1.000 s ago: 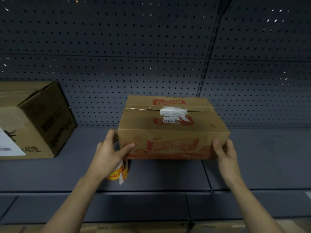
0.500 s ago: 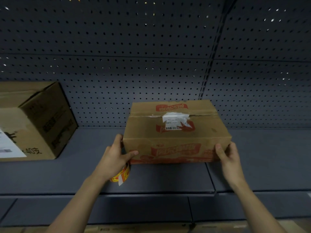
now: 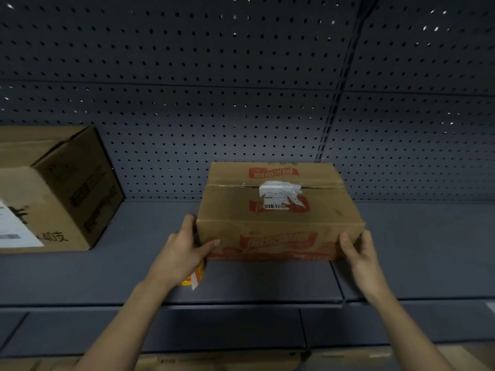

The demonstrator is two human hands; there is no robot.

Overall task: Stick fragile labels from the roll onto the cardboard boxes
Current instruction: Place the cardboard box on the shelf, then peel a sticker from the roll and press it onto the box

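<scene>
A brown cardboard box (image 3: 278,210) with red print and a torn white shipping label on top sits on the grey shelf (image 3: 134,277). My left hand (image 3: 184,250) grips its front left corner, thumb on the front face, and also holds the roll of orange fragile labels (image 3: 194,277) under the palm, a loose label end hanging down. My right hand (image 3: 359,253) grips the front right corner, thumb on the front face.
A larger brown carton (image 3: 61,188) with a white paper label stands at the left of the same shelf. A dark pegboard wall (image 3: 241,89) closes the back. More cardboard shows on the level below (image 3: 214,361).
The box has slid back and slightly right on the shelf, and both hands have gone with it while keeping their grip.
</scene>
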